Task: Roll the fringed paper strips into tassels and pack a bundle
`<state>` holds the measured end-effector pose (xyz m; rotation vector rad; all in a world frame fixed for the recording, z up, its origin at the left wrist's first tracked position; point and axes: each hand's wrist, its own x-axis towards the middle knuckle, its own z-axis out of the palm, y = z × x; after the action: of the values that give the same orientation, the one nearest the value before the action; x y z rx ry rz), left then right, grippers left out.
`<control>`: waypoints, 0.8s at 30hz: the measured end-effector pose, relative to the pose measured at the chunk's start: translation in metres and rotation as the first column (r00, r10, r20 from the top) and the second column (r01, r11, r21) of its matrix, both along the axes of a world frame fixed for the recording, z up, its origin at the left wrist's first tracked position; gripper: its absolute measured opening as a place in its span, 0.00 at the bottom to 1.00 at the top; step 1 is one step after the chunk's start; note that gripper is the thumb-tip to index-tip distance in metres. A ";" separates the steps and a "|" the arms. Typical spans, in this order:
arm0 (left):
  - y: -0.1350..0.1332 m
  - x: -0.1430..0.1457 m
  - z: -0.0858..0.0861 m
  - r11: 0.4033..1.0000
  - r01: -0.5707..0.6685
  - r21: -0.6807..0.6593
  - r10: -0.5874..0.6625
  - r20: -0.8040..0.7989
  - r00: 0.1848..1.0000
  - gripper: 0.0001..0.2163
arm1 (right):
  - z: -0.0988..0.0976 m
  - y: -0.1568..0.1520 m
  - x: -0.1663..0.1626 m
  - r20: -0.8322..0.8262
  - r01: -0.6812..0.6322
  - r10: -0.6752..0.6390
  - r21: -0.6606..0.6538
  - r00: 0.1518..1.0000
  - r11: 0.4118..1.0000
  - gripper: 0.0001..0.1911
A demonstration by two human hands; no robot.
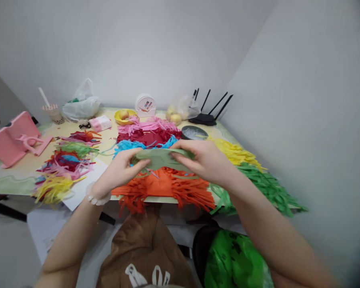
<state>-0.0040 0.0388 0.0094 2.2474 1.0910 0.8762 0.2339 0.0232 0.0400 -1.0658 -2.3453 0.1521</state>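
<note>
Far left: pink stand [13,138] on the table [0,182], with a pile of mixed coloured strips [70,160] to its right. Left hand [120,170]: thumb and fingers pinching the near end of a pale green piece [160,159]. Said piece is held between both hands, above an orange fringed piece [159,185]. Right hand [210,162]: thumb and fingers pinching the opposite end. Further right: yellow fringe [235,152], then dark green fringe [268,188]
</note>
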 end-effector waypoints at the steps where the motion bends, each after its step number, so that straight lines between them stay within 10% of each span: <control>1: 0.000 0.002 0.002 1.000 -0.008 0.001 0.008 0.014 1.000 0.13 | 0.001 0.000 0.002 0.021 0.008 -0.008 0.029 1.000 1.000 0.06; 12: 0.013 0.026 -0.005 0.941 -0.106 0.322 0.140 -0.086 0.986 0.22 | 0.025 -0.028 -0.008 0.444 -0.017 -0.309 0.593 0.841 0.805 0.16; 16: 0.014 0.032 -0.001 0.947 0.015 0.321 -0.029 0.040 0.999 0.21 | 0.023 -0.022 0.000 0.380 -0.022 -0.197 0.500 0.904 0.866 0.11; 24: 0.013 0.013 0.012 0.962 0.238 -0.134 -0.216 0.162 0.963 0.13 | 0.018 -0.017 0.028 -0.038 -0.011 0.012 0.024 0.999 1.000 0.21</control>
<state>0.0088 0.0518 0.0214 2.0951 0.7872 0.8170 0.2619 0.0066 0.0578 -1.0300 -2.3140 0.1470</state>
